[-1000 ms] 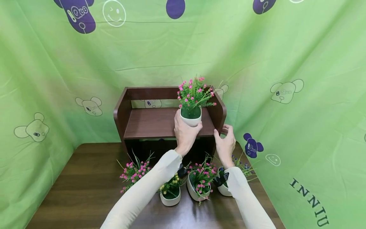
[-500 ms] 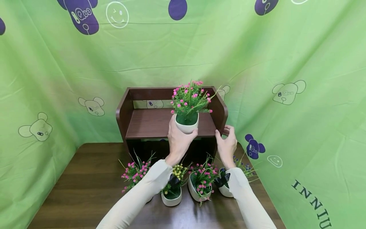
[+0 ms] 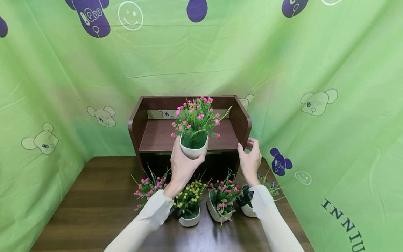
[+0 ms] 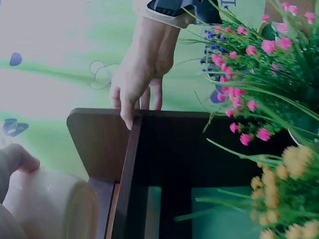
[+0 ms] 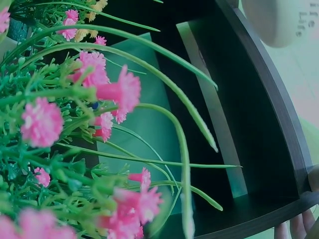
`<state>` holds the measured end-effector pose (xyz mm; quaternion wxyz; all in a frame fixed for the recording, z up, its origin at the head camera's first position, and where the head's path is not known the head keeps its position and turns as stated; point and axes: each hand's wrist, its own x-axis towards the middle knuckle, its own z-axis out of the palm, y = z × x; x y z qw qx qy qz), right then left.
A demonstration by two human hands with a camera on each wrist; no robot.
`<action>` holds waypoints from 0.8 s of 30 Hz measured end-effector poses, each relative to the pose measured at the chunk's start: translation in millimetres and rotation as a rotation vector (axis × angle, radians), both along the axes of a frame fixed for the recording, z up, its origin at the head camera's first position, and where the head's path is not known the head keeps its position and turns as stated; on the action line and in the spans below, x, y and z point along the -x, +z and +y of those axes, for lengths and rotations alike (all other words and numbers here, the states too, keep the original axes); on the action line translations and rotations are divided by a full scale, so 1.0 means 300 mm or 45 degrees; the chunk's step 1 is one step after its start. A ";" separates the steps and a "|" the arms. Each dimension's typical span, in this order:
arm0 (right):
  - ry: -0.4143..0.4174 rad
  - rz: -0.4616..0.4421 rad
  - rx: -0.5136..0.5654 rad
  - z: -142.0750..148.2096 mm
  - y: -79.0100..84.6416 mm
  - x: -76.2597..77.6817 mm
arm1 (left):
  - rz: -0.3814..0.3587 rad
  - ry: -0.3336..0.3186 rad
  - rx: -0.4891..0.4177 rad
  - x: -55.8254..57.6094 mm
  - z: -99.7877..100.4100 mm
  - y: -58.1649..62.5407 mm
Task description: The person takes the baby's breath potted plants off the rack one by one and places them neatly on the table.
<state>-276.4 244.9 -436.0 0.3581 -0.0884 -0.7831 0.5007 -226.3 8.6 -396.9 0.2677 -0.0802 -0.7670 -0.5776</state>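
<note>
In the head view my left hand [image 3: 185,166] grips a white pot of pink flowers [image 3: 193,147] from below and around its sides. The pot is held up before the top shelf of a dark brown wooden rack [image 3: 189,134]. In the left wrist view the pot's pale base [image 4: 57,204] shows beside my thumb. At the rack's right side panel, my right hand [image 3: 250,161] holds the front edge, thumb in front and fingers around the outside. The right wrist view shows only some of those fingers [image 5: 296,226] under the panel edge.
Before the rack on the brown table [image 3: 85,210] stand several potted plants: pink flowers [image 3: 149,189] at left, yellow flowers [image 3: 190,196], more pink flowers [image 3: 221,199], and blue flowers [image 3: 267,183] at right. A green printed cloth [image 3: 201,52] hangs behind and at the sides.
My left hand has carried the pot of pink flowers leftward and somewhat lower, nearer to me. The right hand keeps its hold on the rack's side panel.
</note>
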 end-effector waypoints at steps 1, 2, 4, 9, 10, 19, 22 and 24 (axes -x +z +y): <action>0.001 0.002 0.000 0.000 0.001 0.000 | -0.001 -0.010 0.005 -0.005 -0.011 -0.006; 0.002 0.004 0.002 0.001 0.002 0.000 | -0.004 -0.018 0.013 -0.010 -0.022 -0.013; 0.006 -0.001 0.006 0.003 0.001 -0.001 | -0.009 -0.029 0.024 -0.018 -0.043 -0.030; 0.014 -0.003 0.010 0.003 -0.001 -0.002 | -0.011 -0.008 0.039 -0.042 -0.088 -0.074; 0.013 -0.003 0.009 0.002 -0.003 -0.002 | -0.008 -0.004 0.034 -0.049 -0.098 -0.080; 0.006 -0.009 -0.002 0.003 -0.007 0.001 | -0.012 0.039 0.018 -0.115 -0.185 -0.099; 0.015 -0.001 -0.010 0.005 -0.007 0.002 | -0.025 0.057 0.005 -0.134 -0.213 -0.106; 0.027 0.000 -0.008 0.006 -0.010 0.002 | -0.033 0.073 0.003 -0.146 -0.233 -0.113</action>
